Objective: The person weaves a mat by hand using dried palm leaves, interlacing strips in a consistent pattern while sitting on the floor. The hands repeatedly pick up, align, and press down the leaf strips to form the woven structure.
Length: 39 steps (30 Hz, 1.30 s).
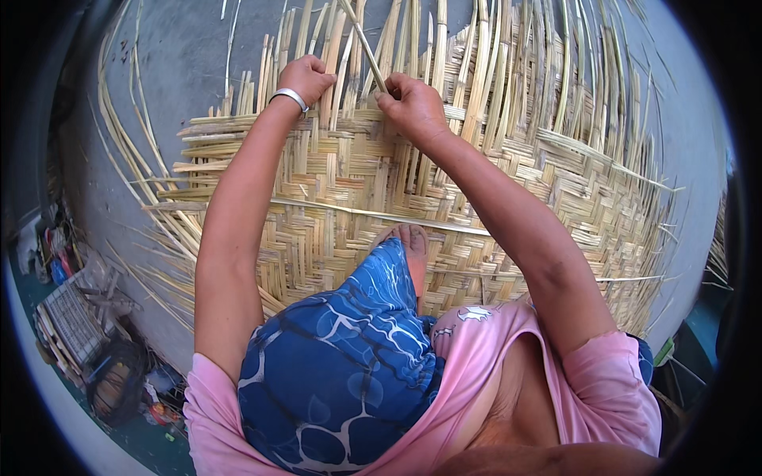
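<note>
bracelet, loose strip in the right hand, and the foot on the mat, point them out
bracelet (290,97), head view, band at the left wrist
strip (363,41), head view, mid length above the right hand
foot (411,242), head view, toes on the mat

Under me is a grey concrete floor (182,55) — my half-woven bamboo mat (349,190) lies flat on it, loose strips fanning off its edges (a small clutter heap (95,333) sits to my left).

head view looks steeply down, close over the woven bamboo mat (476,198).
</note>
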### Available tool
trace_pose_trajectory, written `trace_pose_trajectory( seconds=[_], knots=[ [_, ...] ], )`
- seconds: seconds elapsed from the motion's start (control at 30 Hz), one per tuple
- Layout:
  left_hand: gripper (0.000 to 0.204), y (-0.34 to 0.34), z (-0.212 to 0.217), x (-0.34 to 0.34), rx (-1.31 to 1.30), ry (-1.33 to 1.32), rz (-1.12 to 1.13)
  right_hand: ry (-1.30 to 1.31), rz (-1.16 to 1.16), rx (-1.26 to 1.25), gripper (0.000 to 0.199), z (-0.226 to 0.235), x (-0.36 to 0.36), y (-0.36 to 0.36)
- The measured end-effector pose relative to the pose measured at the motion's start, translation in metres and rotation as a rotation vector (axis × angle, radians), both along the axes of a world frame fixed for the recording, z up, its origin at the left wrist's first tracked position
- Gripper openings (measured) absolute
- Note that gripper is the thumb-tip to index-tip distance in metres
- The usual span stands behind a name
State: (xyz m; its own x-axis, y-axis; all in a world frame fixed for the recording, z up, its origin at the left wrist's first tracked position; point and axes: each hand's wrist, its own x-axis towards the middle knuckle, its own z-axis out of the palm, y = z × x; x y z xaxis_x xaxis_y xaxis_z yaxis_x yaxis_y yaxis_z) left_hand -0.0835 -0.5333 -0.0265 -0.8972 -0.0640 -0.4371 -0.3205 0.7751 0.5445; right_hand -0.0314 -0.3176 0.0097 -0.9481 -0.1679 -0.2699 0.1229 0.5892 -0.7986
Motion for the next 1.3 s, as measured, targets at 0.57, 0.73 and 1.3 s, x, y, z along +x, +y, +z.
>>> trace_pose_trajectory(
  seconds=[0.57, 0.73, 1.3],
  knots=[
    [0.024, 0.011, 0.029, -0.012, 0.652, -0.268, 0.005, 0.053, -0.095, -0.115, 0.024, -0.008, 0.006, 0.003],
    [0.035, 0.042, 0.055, -0.018, 0.309, -0.232, -0.062, 0.036, -0.112, -0.148, 0.025, -0.005, 0.008, 0.006],
    [0.029, 0.042, 0.027, -0.025, 0.464, -0.158, -0.114, 0.016, -0.204, -0.300, 0.020, -0.021, 0.011, 0.003]
  ],
)
